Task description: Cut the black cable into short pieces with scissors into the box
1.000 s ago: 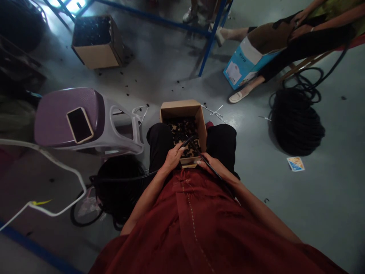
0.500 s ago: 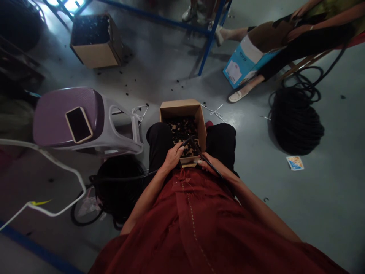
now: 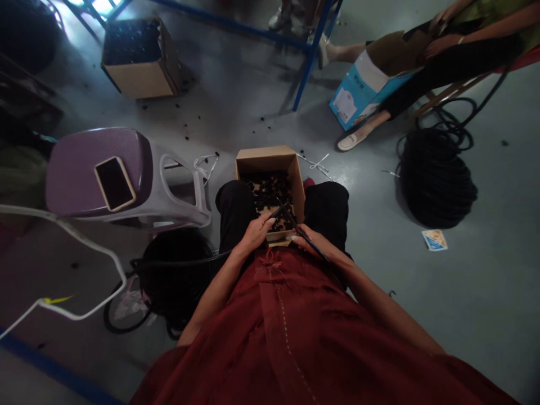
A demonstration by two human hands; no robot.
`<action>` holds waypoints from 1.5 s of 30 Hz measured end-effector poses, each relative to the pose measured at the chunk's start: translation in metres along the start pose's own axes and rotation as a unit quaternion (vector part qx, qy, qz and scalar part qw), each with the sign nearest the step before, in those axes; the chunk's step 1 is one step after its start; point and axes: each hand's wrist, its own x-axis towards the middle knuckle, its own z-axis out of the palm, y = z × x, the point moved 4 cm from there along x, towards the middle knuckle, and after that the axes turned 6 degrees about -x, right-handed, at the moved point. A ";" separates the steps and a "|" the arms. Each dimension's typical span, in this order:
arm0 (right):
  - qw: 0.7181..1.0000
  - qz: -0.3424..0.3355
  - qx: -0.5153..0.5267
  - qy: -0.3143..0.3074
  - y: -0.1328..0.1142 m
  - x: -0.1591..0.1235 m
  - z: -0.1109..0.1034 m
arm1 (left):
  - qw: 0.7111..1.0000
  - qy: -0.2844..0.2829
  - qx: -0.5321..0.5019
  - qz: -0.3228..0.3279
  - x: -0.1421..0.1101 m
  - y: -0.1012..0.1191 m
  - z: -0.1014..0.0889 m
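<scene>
Left hand (image 3: 255, 233) curled shut, knuckles up, thumb on top, low over the lap. Right hand (image 3: 313, 243) also closed, fingertips (image 3: 294, 238) pointing inward at the left hand, near but not touching it. Left forearm (image 3: 213, 295) and right forearm (image 3: 379, 298) bare, angled in toward the midline, wrists slightly bent.

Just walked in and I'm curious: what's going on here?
A seated person holds a black cable with their left hand and right hand, above a cardboard box between their knees. The box is filled with short black pieces. A coil of black cable lies on the floor beside them, and a phone rests on a purple stool. Another person sits nearby.
</scene>
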 end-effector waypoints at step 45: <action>0.983 -0.014 -0.153 0.104 0.018 0.010 0.011 | 0.998 -0.038 0.058 0.011 0.006 -0.007 0.009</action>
